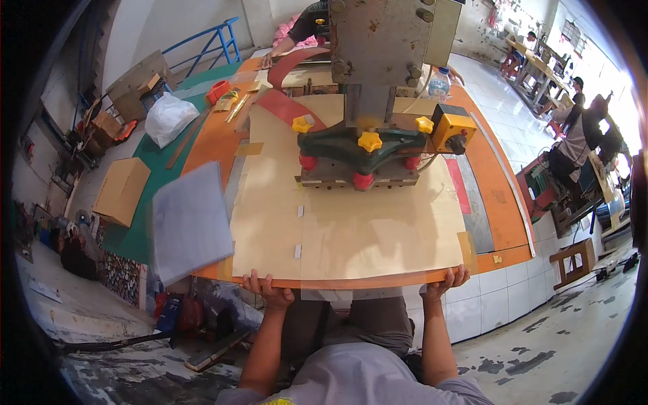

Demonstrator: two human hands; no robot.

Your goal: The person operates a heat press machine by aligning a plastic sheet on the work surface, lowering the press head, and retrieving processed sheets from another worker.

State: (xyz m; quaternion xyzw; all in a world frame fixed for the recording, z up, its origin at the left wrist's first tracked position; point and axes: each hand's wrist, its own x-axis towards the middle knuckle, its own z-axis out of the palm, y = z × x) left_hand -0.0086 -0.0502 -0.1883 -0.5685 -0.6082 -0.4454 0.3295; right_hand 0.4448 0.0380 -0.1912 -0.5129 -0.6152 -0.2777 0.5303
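Observation:
My left hand (268, 290) is closed on the near edge of the orange board (398, 278), with its fingertips curled over the top. At the right end of that edge, my right hand (446, 282) grips in the same way. Between them a large cream sheet (378, 243) lies flat on the board, with two small white tabs on its left part. Over the sheet's far half stands the press head (368, 152), dark green with yellow star knobs and red feet. Its underside is hidden. A stack of clear plastic sheets (192, 223) lies left of the cream sheet.
A yellow control box (453, 128) with a black knob sits right of the press head. A cardboard box (123, 191) and a white plastic bag (171, 119) rest on the green surface at left. Across the table, another person's hand (266, 61) touches the far edge.

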